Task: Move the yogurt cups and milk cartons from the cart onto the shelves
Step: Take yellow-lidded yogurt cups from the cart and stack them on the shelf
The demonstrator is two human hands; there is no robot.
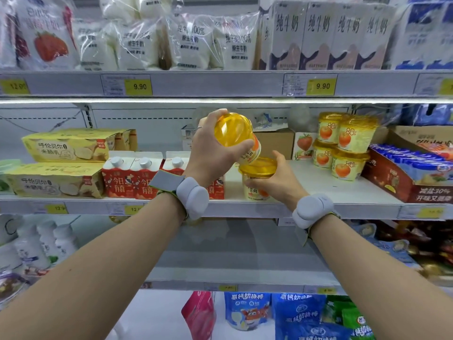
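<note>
The work looked well under way. Four yogurt cups [343,146] already stood stacked two high on the middle shelf [318,182], at about three o'clock from the hands, and red milk cartons [137,177] were lined up at nine o'clock. The right hand [274,182] was wrapped around a lower cup [257,182] that stood on the shelf near its front edge, fingers curled against its side. The left hand [215,150] clasped an upper cup [237,136] by its yellow lid, tilted, its base just above the lower cup's lid and apparently about to be stacked; whether the two touched could not be told. How much was left to move was unclear, since the cart was out of view.

The shelf was smooth white board with open room between the cartons and the stacked cups. It stood in a lit store chiller, with bagged milk [188,40] on the shelf at twelve o'clock and price tags [138,86] along the edges.
</note>
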